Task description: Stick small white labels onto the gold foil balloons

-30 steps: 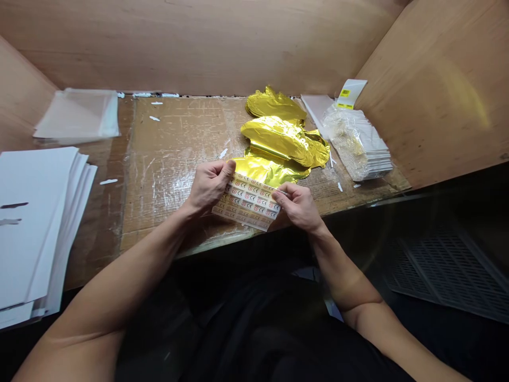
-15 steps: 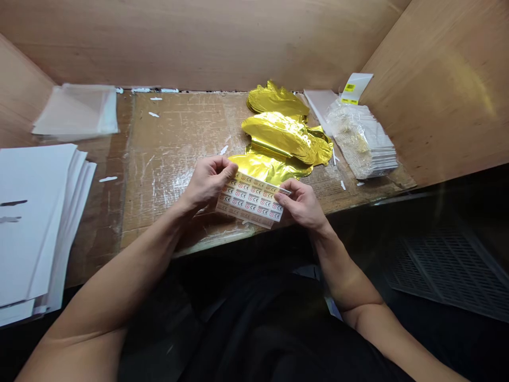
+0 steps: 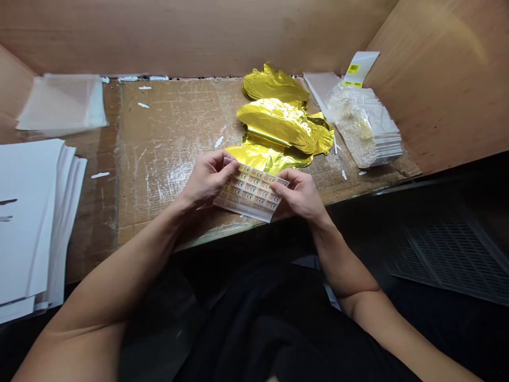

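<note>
A sheet of small printed CE labels [image 3: 250, 192] is held tilted above the front edge of the table. My left hand [image 3: 211, 178] pinches its upper left corner between thumb and fingers. At the sheet's upper right corner, my right hand [image 3: 300, 193] is closed on it, thumb and fingers pressed together. Just behind the sheet lie gold foil pieces [image 3: 274, 126] in overlapping piles, the nearest one partly hidden by my left hand and the sheet.
White sheets [image 3: 29, 212] are stacked at the left, with clear plastic sleeves [image 3: 63, 103] behind them. A plastic-wrapped stack of white packets [image 3: 369, 124] stands at the right, beside a label strip [image 3: 361, 69]. Wooden walls [image 3: 191, 37] enclose the cardboard-covered table [image 3: 167, 127].
The label sheet's lower edge has swung up slightly and its rows sit differently. Both hands keep their grip. The whole view has shifted a little, with the table's contents higher in it.
</note>
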A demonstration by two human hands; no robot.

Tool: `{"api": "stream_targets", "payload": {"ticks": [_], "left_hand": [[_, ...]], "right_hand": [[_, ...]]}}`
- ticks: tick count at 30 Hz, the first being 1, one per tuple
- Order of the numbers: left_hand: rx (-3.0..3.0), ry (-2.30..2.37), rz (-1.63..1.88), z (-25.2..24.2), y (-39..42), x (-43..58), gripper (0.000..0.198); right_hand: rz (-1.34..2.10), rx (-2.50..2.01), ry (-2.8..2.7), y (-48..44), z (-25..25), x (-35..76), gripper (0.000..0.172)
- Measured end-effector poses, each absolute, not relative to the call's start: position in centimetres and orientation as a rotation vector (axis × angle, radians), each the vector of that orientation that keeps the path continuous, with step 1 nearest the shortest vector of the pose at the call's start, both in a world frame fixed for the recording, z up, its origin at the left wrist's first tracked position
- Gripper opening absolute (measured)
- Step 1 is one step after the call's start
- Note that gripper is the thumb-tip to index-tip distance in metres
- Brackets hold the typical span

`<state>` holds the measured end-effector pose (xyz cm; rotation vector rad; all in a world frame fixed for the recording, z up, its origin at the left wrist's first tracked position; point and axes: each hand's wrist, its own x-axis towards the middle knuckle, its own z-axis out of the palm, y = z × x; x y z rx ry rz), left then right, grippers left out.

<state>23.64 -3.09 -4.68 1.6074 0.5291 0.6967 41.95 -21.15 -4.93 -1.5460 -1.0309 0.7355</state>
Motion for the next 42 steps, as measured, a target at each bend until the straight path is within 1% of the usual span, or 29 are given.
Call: {"api": "stream_targets", "payload": {"ticks": [4,6,8,11,14,16,19,25,30,32,34,37,42], "left_hand": [[1.653,0.526,0.753,-5.4,-2.7,23.6,0.039],[1.685,0.529,0.787,-5.5,-2.6,23.6,0.04],[1.729,0.53,0.829,-5.5,-2.6,23.5,0.038],[1.828,0.548,0.891,-5.4,-2.7,23.5,0.029],[1.915,0.553,0.921,-5.3,-3.1,23.6,0.019],[1.938,0.542,0.911,-5.4,-3.3,23.6,0.016],[1.934,0.525,0.857,-5.7,-3.5,23.7,0.018],[1.799,0.507,0.732,-5.8,-3.1,23.7,0.033],[1.843,0.535,0.748,-5.6,-3.1,23.7,0.032],[1.878,0.551,0.759,-5.6,-3.1,23.6,0.033],[1.892,0.561,0.761,-5.5,-3.1,23.5,0.034],[1.865,0.563,0.751,-5.5,-3.1,23.5,0.036],[1.773,0.57,0.732,-5.6,-3.0,23.5,0.042]], "right_hand": [[0.616,-1.617,-1.05,-20.9,-4.9,41.4,0.044],[0.605,-1.625,-1.062,-20.9,-5.0,41.3,0.045],[0.622,-1.592,-1.054,-20.9,-5.2,41.5,0.043],[0.671,-1.548,-1.048,-20.9,-5.2,41.9,0.036],[0.685,-1.636,-1.173,-20.7,-4.5,42.3,0.031],[0.66,-1.695,-1.285,-20.3,-3.8,42.2,0.028],[0.629,-1.689,-1.331,-19.3,-3.3,41.6,0.022],[0.607,-1.699,-1.293,-18.2,-3.3,40.9,0.025],[0.675,-1.731,-1.343,-18.1,-2.9,41.1,0.028],[0.694,-1.719,-1.35,-18.0,-2.7,41.1,0.026],[0.679,-1.692,-1.349,-17.9,-2.6,41.1,0.02],[0.528,-1.693,-1.385,-17.9,-2.8,40.9,0.015],[-0.005,-1.828,-1.651,-18.1,-4.0,40.5,0.024]]}}
